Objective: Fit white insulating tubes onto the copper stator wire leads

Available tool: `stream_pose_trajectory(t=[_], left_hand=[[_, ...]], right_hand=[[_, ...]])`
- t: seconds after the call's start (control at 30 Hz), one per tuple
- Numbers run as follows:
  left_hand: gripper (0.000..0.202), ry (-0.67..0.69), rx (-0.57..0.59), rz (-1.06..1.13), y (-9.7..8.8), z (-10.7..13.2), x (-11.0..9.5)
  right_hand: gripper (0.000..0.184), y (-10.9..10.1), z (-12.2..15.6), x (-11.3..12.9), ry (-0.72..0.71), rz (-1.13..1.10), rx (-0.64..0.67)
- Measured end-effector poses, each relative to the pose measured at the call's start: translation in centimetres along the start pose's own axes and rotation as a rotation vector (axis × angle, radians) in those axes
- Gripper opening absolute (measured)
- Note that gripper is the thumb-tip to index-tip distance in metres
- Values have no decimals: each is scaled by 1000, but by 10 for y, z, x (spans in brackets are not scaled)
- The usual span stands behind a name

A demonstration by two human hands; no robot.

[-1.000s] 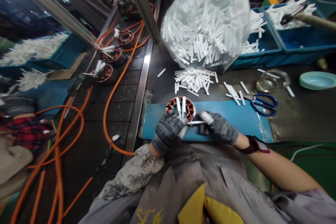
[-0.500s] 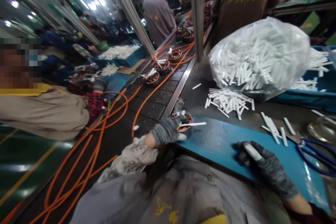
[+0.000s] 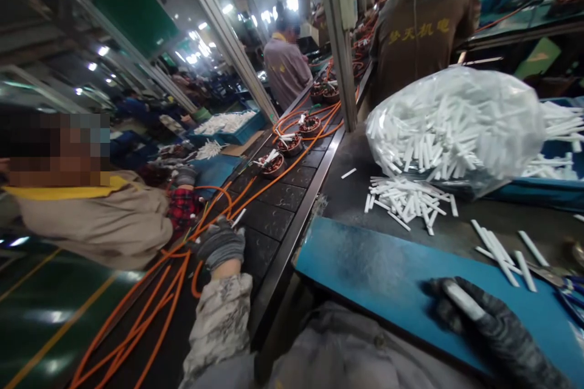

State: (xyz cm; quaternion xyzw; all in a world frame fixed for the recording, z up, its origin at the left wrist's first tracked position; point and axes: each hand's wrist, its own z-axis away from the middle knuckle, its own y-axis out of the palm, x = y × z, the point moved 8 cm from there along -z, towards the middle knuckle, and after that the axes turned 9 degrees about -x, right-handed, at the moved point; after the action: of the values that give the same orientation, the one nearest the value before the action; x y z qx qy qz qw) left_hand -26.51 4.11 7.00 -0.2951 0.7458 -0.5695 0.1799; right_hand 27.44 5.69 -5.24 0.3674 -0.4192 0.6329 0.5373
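Note:
My left hand [image 3: 221,246], in a grey knit glove, reaches out over the dark conveyor belt [image 3: 278,219], left of the bench. Only the back of the glove shows; its fingers curl down out of sight, and a white sliver pokes out just beyond them. My right hand [image 3: 483,322], also gloved and with white tape on one finger, lies on the blue mat [image 3: 365,267] with nothing in it. A loose heap of white tubes [image 3: 406,200] lies beyond the mat, in front of a clear bag full of white tubes [image 3: 456,127].
Copper-wound stators [image 3: 272,162] with white tubes sit in a row further up the belt. Orange hoses [image 3: 155,298] run along its left side. A seated co-worker [image 3: 91,219] is at the left, and two people [image 3: 424,24] stand at the back. Scissors [image 3: 570,282] lie at the far right.
My left hand has carried the stator off the blue mat leftward over the belt; the stator is now out of sight. My right hand stays on the mat. My view has lifted.

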Motion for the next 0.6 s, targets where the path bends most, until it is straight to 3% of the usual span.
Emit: stream_pose_trajectory(t=[0.07, 0.1, 0.2, 0.27, 0.4, 0.5, 0.6], left_hand=[[57, 106, -204, 220, -13, -22, -33], [57, 232, -239, 431, -16, -36, -60], [55, 329, -184, 572, -5, -91, -120], [57, 317, -159, 618, 0, -126, -146], [68, 191, -69, 609, 10, -162, -161], [77, 89, -1, 532, 22, -157, -155], [76, 69, 33, 457, 30, -139, -148]], right_hand=[[65, 1, 0, 1, -4, -6, -2], [64, 2, 0, 3, -8, -7, -1], [62, 3, 1, 9, -28, -5, 0], [63, 5, 2, 10, -35, -17, 4], [62, 4, 3, 2, -31, -55, -23], [60, 6, 2, -6, -41, -65, -28], [58, 12, 3, -8, -64, -58, -6]])
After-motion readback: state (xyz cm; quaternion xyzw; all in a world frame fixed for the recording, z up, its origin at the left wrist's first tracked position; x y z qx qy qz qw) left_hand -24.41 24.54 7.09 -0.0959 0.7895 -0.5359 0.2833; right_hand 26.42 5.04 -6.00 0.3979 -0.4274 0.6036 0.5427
